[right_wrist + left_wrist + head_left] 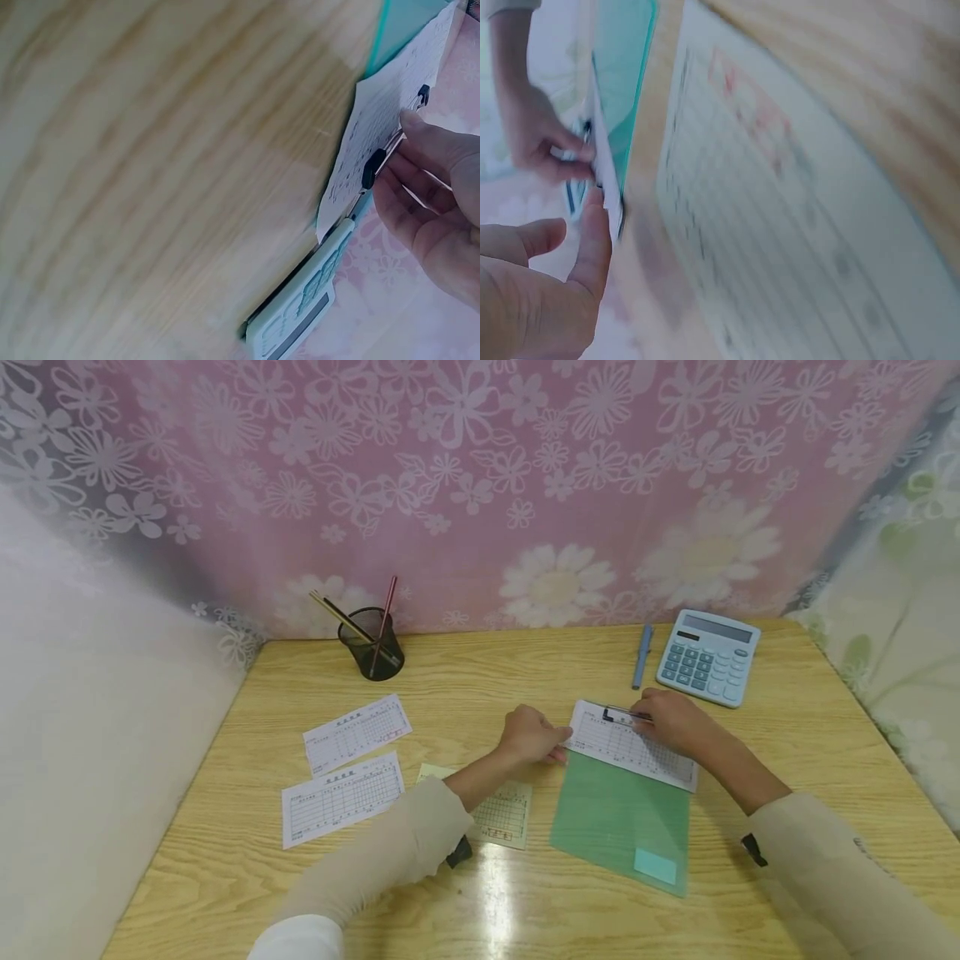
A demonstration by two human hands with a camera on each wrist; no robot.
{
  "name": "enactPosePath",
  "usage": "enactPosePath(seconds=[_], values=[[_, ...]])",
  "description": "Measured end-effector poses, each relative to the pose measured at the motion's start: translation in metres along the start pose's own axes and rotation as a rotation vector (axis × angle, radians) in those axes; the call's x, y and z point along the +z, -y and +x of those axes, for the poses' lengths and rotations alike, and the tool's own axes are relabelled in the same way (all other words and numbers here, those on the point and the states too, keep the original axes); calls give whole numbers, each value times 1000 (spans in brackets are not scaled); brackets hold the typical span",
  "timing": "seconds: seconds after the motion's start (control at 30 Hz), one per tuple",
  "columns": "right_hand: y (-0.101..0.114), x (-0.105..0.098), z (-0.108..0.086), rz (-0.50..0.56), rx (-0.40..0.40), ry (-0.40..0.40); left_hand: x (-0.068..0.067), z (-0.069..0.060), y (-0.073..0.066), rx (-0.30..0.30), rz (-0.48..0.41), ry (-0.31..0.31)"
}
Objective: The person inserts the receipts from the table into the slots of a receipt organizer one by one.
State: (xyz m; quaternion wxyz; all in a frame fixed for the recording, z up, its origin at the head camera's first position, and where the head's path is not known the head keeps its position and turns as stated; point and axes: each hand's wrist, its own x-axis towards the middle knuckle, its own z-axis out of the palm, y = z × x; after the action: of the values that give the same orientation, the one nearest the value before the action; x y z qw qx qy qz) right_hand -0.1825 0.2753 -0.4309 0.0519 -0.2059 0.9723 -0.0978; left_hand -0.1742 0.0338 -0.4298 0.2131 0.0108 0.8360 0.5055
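A green clipboard lies on the table, with a white printed form across its top end. The form sits beneath the clipboard's metal clip, which has black ends. My right hand pinches this clip between thumb and fingers, plainly seen in the right wrist view. At the form's left edge, my left hand touches with an extended index finger; its thumb stands apart in the left wrist view. A yellowish form with a red stamp lies partly under my left forearm.
Two more white forms, an upper one and a lower one, lie to the left. Behind them stands a black mesh pen cup with pencils. A blue pen and a light blue calculator lie at the back right.
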Motion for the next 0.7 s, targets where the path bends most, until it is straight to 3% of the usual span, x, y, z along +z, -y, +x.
enactPosePath(seconds=[0.17,0.4,0.57,0.7], values=[[-1,-1,0,17,6,9,-44,-5,12,34,-3,2],[-2,-1,0,38,26,22,-125,-15,34,14,133,-159],[-4,0,0,34,24,23,-181,-22,62,-31,173,-250],[-4,-1,1,29,21,22,-217,-29,88,-74,203,-300]])
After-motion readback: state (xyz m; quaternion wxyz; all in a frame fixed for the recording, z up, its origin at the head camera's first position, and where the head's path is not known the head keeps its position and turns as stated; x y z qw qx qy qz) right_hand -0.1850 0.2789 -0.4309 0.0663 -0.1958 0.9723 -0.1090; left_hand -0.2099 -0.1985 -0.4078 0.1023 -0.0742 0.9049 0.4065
